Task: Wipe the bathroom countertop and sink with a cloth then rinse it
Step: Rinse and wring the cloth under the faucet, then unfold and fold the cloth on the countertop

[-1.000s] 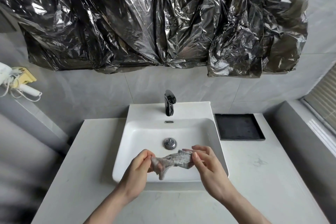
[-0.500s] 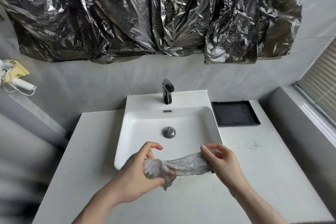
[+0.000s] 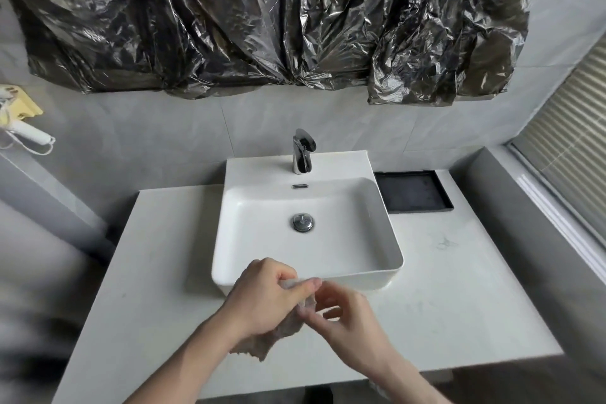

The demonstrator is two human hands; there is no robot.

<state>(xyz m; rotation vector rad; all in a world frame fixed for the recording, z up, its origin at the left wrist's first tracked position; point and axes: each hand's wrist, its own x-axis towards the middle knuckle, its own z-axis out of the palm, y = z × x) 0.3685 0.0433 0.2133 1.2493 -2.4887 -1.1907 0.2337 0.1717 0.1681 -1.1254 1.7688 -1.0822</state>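
A: Where is the speckled grey wet cloth (image 3: 278,331)?

B: Bunched between both hands, above the pale marble-look worktop (image 3: 459,289), just in front of the white rectangular ceramic sink (image 3: 387,239). Its long axis hangs downward from the left hand (image 3: 262,298).

A: And the hands' hold?

B: The left hand's fingers curl round the upper cloth; the right hand (image 3: 344,318) pinches it beside them, fingers bent. Both wrists angle inward.

A: Which is nearer the basin?

B: The left hand, touching distance from the front rim; the chrome tap (image 3: 303,154) stands well behind.
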